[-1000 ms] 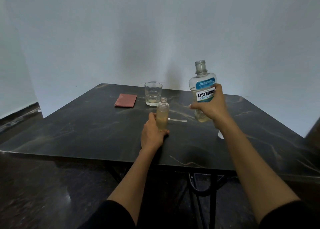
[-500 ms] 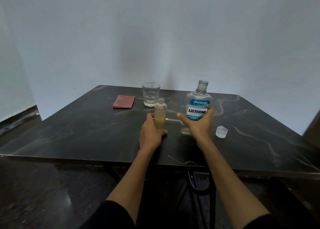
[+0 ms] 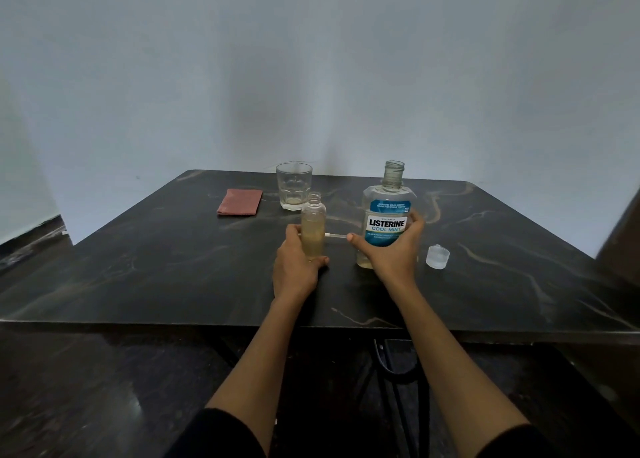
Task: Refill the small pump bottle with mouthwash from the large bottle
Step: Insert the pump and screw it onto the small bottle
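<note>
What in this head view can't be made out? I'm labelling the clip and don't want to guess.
- Pump head: only a thin tube shows, lying between the bottles; the small bottle and left hand hide the rest.
- Lower part of the large bottle: covered by the right hand.
- Small print on its label: too small to read.
- Whether the glass holds liquid: only a pale tint at its base.

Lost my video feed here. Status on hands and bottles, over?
Left hand grips small bottle, uncapped, upright. Right hand holds large bottle, open, standing on table. Cap lies to its right. Nothing in the way.
</note>
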